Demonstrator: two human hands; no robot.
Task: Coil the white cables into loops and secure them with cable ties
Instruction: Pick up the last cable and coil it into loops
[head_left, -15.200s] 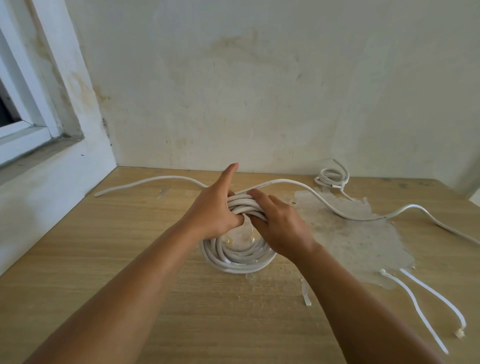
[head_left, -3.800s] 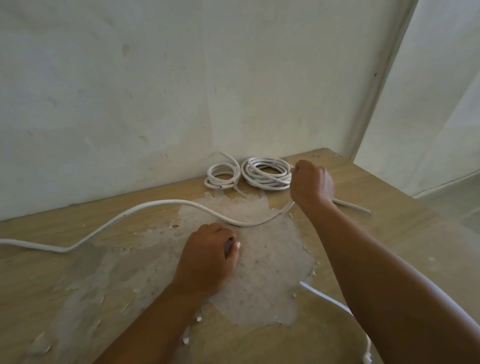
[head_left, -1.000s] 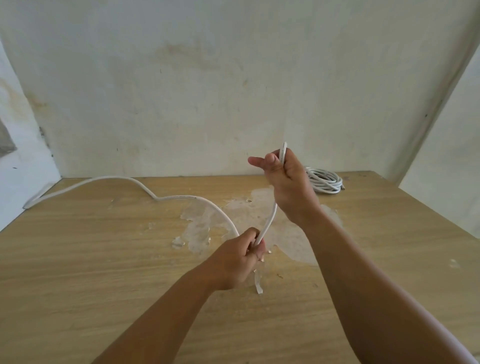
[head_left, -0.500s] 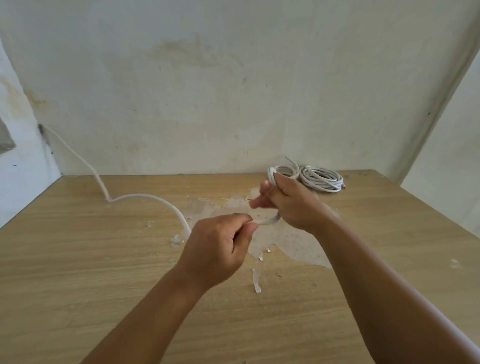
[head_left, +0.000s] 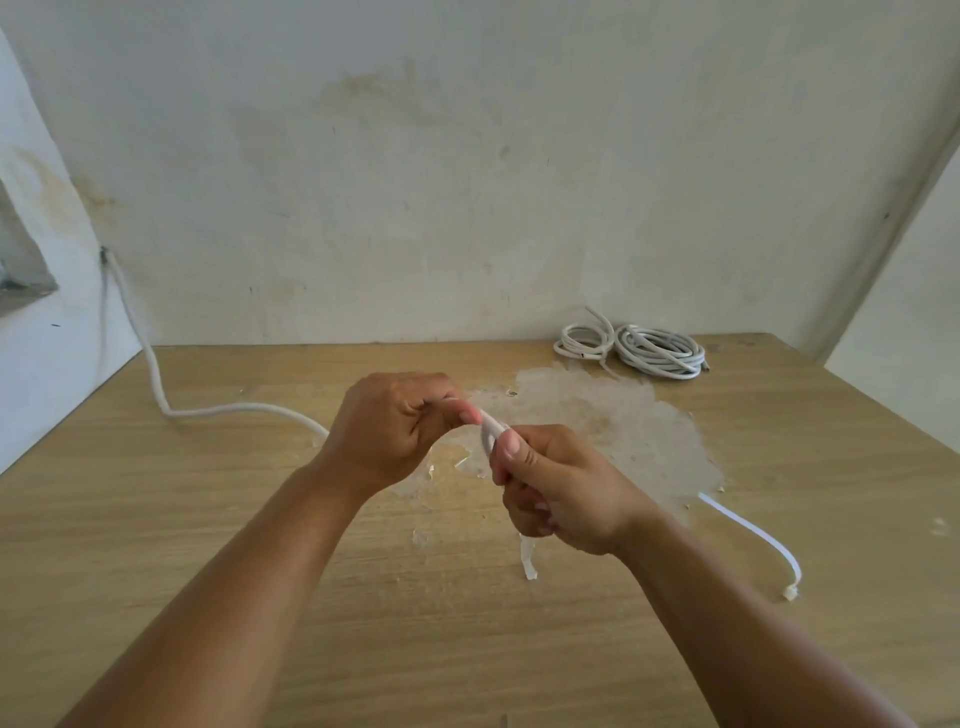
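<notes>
One loose white cable (head_left: 150, 358) runs from the left wall onto the desk (head_left: 156, 519) and up into the hands. Left hand (head_left: 387, 426) pinches it, fingers curled round the strand; right hand (head_left: 550, 488) grips the first small bend of it, fingers clenched on the cable. Step judged: start of coiling, first loop only just forming. Next move likely calls for feeding slack from the left and laying even turns into the right hand. Count: two finished coils (head_left: 631, 345) at the far right by the wall; one cable tie (head_left: 748, 540) on the desk at right.
</notes>
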